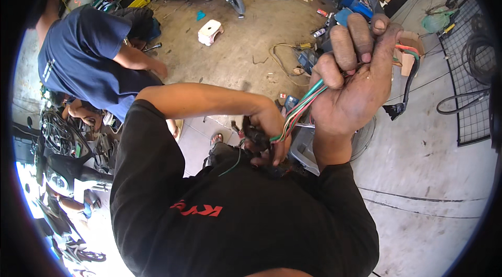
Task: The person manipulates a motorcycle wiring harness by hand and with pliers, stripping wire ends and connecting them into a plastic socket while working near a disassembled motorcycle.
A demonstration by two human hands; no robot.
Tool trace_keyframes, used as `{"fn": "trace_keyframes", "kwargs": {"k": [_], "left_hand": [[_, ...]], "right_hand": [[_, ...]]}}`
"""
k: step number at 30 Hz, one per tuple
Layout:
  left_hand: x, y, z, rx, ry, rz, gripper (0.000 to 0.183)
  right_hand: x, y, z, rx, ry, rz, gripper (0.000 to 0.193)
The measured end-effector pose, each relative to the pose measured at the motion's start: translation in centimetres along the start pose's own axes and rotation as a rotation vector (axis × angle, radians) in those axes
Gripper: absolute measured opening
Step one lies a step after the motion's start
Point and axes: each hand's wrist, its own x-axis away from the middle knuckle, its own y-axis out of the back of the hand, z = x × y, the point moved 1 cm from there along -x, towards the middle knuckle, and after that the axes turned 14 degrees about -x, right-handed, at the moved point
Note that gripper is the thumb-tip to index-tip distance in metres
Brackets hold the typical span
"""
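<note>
Right hand point(351, 91) raised, fingers point(343, 49) curled; left hand point(273, 121) lower, elbow point(152, 96) bent.

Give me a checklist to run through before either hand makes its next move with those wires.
1. Right hand closed around the colored wires: ok.
2. Left hand at their lower end: ok.
3. Left hand's grip firm: cannot tell, its fingers are partly hidden.
4. Thin green wire gathered with the bundle: not ok, it trails apart over the black shirt.
5. Co-worker apart from the wires: ok, off to the left.
</note>
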Motion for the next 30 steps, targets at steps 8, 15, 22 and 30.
{"fn": "trace_keyframes", "kwargs": {"k": [8, 15, 22, 30], "left_hand": [[2.3, 0.5, 0.9, 0.134, -0.43, -0.822, 0.021], [7.7, 0.3, 2.8, 0.272, -1.243, -1.533, 0.019], [7.0, -7.5, -4.1, -0.558, -0.597, -1.841, 0.026], [6.7, -8.9, -3.8, -0.335, -0.297, -1.914, 0.022]], "right_hand": [[0.0, 1.6, 1.2, -0.047, -0.015, -0.064, 0.026], [-0.9, 2.2, 1.5, 0.001, -0.022, -0.098, 0.032], [-2.6, 4.0, -0.5, -0.031, -0.049, -0.115, 0.031], [-4.3, 8.0, -3.3, -0.006, -0.198, -0.166, 0.029]]}}
